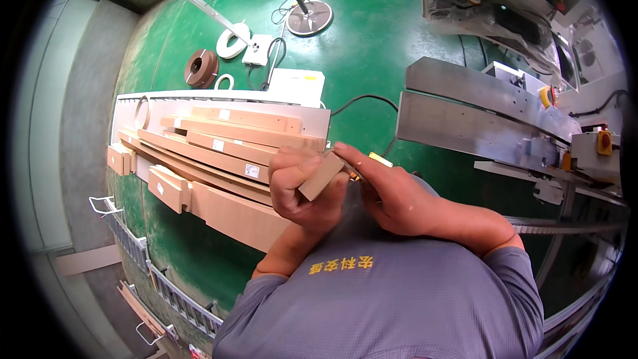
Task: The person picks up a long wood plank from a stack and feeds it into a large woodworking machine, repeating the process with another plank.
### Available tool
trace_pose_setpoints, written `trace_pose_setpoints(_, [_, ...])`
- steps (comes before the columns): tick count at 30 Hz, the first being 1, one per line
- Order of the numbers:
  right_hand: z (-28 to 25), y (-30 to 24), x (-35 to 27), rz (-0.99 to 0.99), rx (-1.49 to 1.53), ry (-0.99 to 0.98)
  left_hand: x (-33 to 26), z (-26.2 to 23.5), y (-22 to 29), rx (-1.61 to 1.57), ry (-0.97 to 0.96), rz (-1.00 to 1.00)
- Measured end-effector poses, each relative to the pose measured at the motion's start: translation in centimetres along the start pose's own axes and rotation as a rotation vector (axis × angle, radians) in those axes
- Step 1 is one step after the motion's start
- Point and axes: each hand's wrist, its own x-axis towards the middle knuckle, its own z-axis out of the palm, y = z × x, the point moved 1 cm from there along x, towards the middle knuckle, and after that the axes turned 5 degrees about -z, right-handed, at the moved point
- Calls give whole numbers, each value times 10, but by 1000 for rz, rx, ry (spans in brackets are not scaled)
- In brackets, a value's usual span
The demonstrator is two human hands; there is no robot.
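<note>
My left hand (302,189) is closed round a light-brown wooden piece (322,177), whose narrow flat face points up toward me. Close beside it, my right hand (405,201) has its fingers bent in against the far end of that piece. A small orange and dark object (354,175) shows between the two hands, partly hidden by the right fingers; its kind cannot be made out. Both hands are held up in front of my grey shirt. Just beyond the right hand a bit of yellow (380,159) shows, too covered to name.
To the left, a long table (226,101) bears several stacked wood-coloured boards (219,146). Metal machine beds (458,119) stand at the right. Rolls of edging tape (201,68) and a round-based stand (310,18) are on the green floor. Metal roller racks (176,292) lie at lower left.
</note>
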Motion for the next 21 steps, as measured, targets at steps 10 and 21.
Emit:
trace_pose_setpoints(10, [-7,-8,4,102,-103,-38,-10,9,-5,-19,0,-32])
trace_pose_setpoints(21, [1,5,-6,4,-62,5,-7,5,-3,-22,16,-44])
